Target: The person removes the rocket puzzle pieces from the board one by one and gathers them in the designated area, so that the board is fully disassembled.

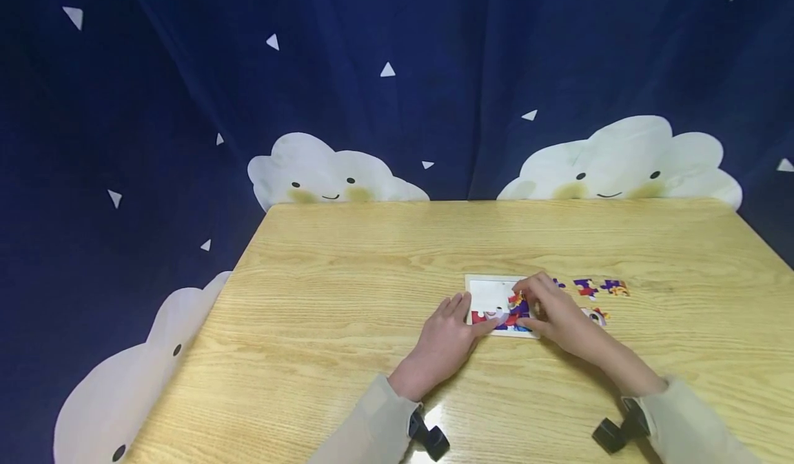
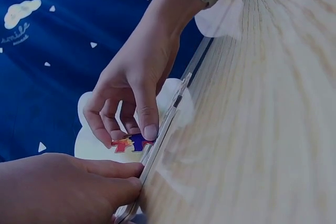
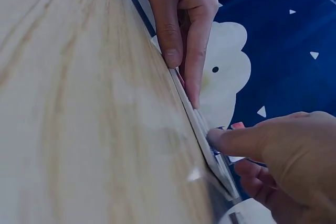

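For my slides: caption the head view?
Left hand and right hand at a partly filled puzzle tray, loose pieces nearby.

Pale beige sleeves (image 1: 369,424), black mounts (image 1: 636,417) at both cuffs; small, boxy black cameras (image 1: 438,443)

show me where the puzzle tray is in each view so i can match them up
Head: right of centre, below mid-height, the white-rimmed puzzle tray lies between the hands.
Left wrist: a thin slanting strip, seen nearly edge-on, left of centre, mostly in the lower half.
Right wrist: again nearly edge-on, slanting down to the right through the middle.
Shared landmark: the right hand, at the tray in every view.
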